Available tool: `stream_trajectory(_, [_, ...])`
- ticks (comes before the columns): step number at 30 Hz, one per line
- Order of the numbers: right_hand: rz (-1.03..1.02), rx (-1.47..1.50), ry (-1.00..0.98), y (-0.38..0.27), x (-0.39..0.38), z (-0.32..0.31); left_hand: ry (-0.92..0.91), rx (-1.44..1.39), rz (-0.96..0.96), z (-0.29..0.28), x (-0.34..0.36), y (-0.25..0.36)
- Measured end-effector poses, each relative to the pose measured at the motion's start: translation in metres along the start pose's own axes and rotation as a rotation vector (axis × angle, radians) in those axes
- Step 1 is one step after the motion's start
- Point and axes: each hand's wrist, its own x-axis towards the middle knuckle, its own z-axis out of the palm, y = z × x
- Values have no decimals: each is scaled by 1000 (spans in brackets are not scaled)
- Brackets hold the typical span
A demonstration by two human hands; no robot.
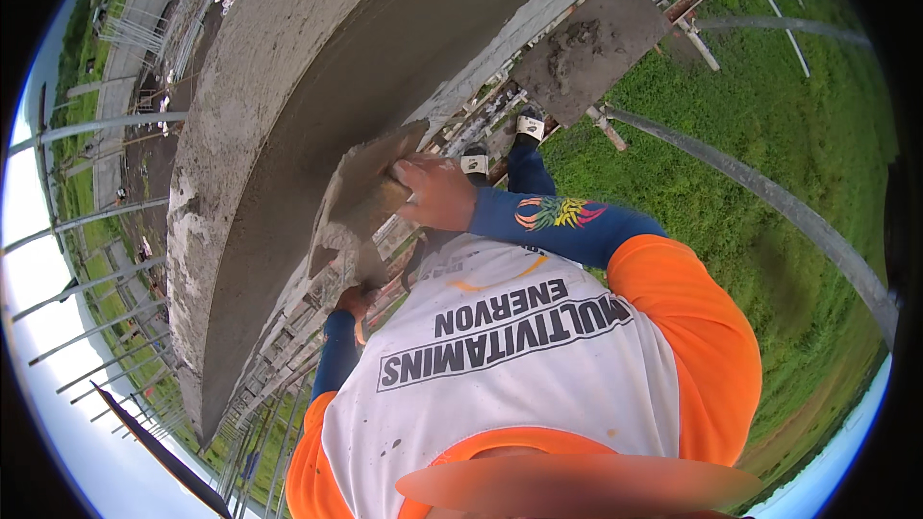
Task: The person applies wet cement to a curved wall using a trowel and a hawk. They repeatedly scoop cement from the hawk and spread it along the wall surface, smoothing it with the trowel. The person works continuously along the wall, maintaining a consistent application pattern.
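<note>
My right hand (pixel 437 192) is closed on a mortar-smeared plastering float (pixel 370 168), whose flat face lies close against the wet grey concrete wall (pixel 317 115). I cannot tell if the float touches it along its whole length. Lower and to the left, my left hand (pixel 354 306) is curled at the underside of a grey, mortar-coated piece (pixel 354 264). Its kind is hard to make out, and the fingers are partly hidden. Lumps of wet mortar show between the two hands.
A mortar board (pixel 591 48) carrying a dark heap of mortar stands on the scaffold ahead. My feet (pixel 529 125) are on narrow planks high above grass (pixel 673 125). A curved metal pipe (pixel 769 192) crosses on the right. Scaffold poles (pixel 106 125) stick out beyond the wall.
</note>
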Motion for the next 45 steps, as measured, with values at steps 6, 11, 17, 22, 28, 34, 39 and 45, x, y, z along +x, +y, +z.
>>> stream_trajectory(6, [420, 786, 535, 51, 20, -110, -127, -179, -67, -4, 39, -28])
stream_trajectory(11, [578, 1132, 823, 124, 86, -183, -79, -119, -15, -21, 52, -22])
stream_trajectory(17, [675, 1240, 924, 120, 106, -86, 22, -92, 47, -17, 19, 4])
stream_trajectory(22, [1200, 1628, 809, 92, 73, 48, -89, 42, 101, -4, -11, -12])
stream_trajectory(28, [1701, 1629, 452, 90, 15, 181, -105, -97, -181, -14, -43, -32])
stream_trajectory(34, [1669, 1621, 559, 132, -45, 200, -171, -15, -185, -28, -41, -26])
stream_trajectory(39, [1596, 1615, 725, 140, -13, 184, -157, -114, -86, -25, -27, -19])
stream_trajectory(45, [1367, 1897, 890, 159, 58, 115, -200, -379, -196, -26, -17, -28])
